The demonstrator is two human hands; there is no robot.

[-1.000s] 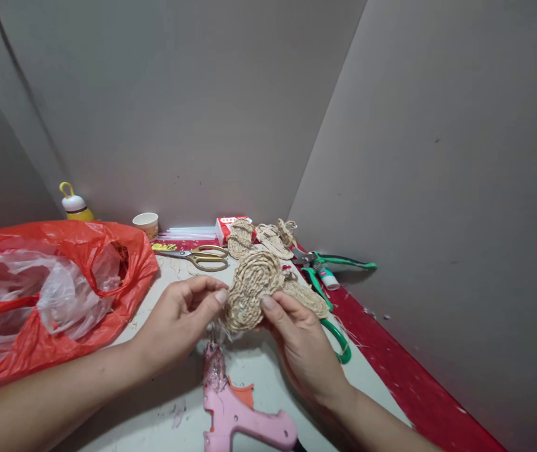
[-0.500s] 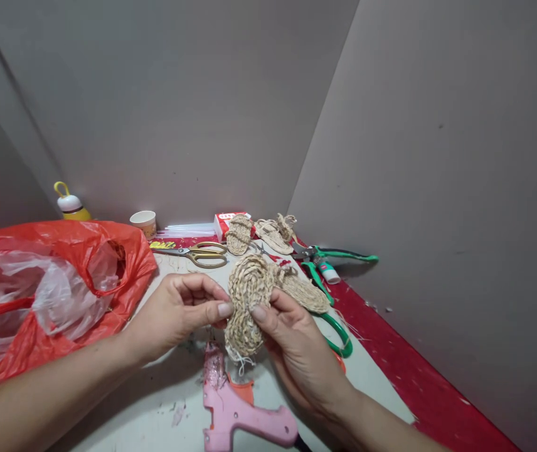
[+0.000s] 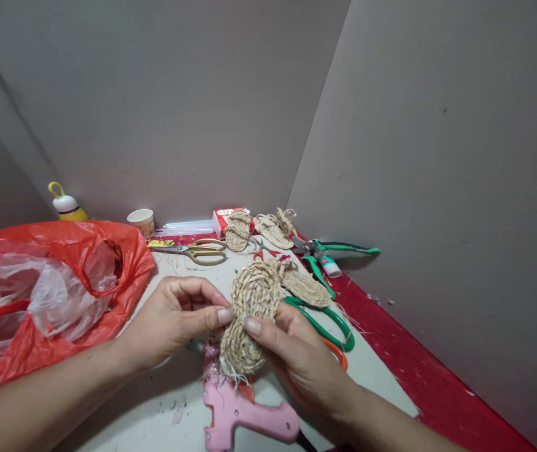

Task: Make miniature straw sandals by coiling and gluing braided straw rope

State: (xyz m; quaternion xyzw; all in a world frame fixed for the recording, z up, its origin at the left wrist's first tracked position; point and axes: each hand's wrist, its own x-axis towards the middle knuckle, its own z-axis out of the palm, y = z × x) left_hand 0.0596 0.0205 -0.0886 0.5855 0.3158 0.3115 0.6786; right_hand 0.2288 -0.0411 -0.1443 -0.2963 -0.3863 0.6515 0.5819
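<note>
A woven straw sole (image 3: 255,292), coiled from braided cord and narrow at its waist, is held up between my hands. My left hand (image 3: 181,317) pinches its left edge at the waist between thumb and finger. From the right, my right hand (image 3: 297,351) grips it, thumb on the front face and fingers behind. White threads hang from its lower end. Just below lies a pink glue gun (image 3: 244,414), its front partly hidden behind the sole. Beyond are more small straw slippers: one (image 3: 307,285) close behind, another (image 3: 238,231) and a third (image 3: 273,229) farther back.
A red plastic bag (image 3: 132,251) fills the left side. Gold-handled scissors (image 3: 205,252), a paper cup (image 3: 141,221), glue sticks (image 3: 186,227), a red box (image 3: 224,216) and a bottle (image 3: 68,206) stand behind. Green-handled shears (image 3: 344,247) and green scissors handles (image 3: 344,333) lie right. Grey walls enclose the table.
The straw sole has shifted slightly down and nearer, tilting so its top leans right. My right thumb has moved a little left across it. Both hands keep their hold.
</note>
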